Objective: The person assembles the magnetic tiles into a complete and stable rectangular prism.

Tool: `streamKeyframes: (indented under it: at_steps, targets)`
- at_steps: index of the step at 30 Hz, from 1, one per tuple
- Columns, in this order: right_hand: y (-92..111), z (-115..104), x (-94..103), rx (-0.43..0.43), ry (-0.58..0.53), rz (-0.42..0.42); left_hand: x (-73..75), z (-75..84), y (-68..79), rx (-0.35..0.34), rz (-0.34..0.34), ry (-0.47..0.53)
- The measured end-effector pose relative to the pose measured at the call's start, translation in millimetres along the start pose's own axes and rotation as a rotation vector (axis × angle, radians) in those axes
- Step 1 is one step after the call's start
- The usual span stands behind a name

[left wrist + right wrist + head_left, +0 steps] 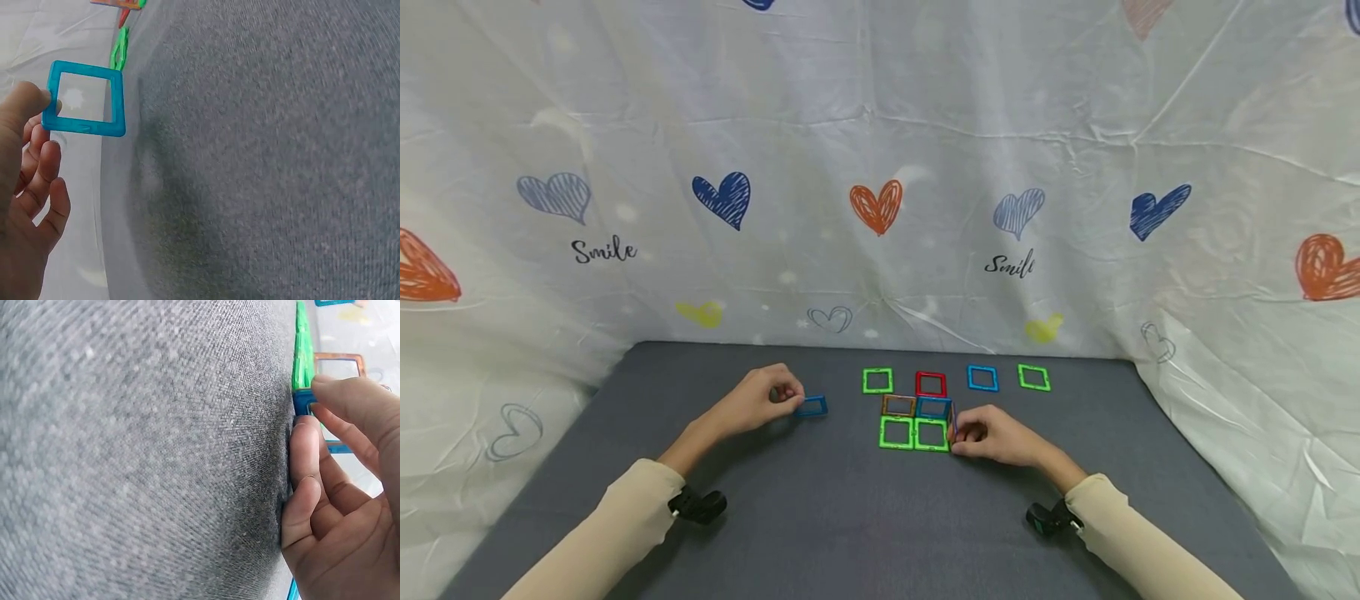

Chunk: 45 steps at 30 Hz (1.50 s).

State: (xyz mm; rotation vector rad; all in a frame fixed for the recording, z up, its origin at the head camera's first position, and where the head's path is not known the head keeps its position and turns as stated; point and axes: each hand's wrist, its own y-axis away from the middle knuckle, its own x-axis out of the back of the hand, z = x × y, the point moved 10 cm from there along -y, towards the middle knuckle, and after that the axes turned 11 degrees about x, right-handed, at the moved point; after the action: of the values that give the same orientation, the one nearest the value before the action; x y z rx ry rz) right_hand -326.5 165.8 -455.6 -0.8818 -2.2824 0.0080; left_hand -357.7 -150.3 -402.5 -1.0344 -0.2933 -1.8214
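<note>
Head view, left hand (pixel 763 392): thumb and fingers pinch one edge of a blue square frame (pixel 824 406), which juts out right of the fingertips, well apart from the joined group.
Head view, right hand (pixel 996 435): fingertips drawn together on an upright dark-blue frame (pixel 953 419), seen nearly edge-on.
Head view, joined group: two green frames (pixel 914 433) lie flat on the grey table (pixel 880 525), just left of the right fingertips; an orange frame (pixel 898 415) and a second blue frame (pixel 933 399) stand along their far edge.
Head view, loose row: a green, a red, a blue and another green frame lie beyond the right fingertips.
Left wrist view, grip: narrow pinch at one side of the blue square frame; remaining fingers curl loosely below it.
Left wrist view, risk: single-edge hold, so the frame could probably pivot or slip if its free side were bumped.
Right wrist view, grip: thumb and a fingertip hold the dark-blue frame at its edge; green edges show just beyond the fingertips. Full seating along the edge: cannot tell.
Right wrist view, risk: sideways pressure from these fingers might shift the green frames or topple the standing ones; early release might let the dark-blue frame tip if poorly joined.
</note>
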Motion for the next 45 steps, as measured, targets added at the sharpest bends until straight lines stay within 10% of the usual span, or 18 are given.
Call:
streamKeyframes:
  at_steps: [45]
  targets:
    - [1,2,-0.2,-0.038,0.029,0.011,-41.0,61.1,-7.9,-0.108,-0.13,0.156]
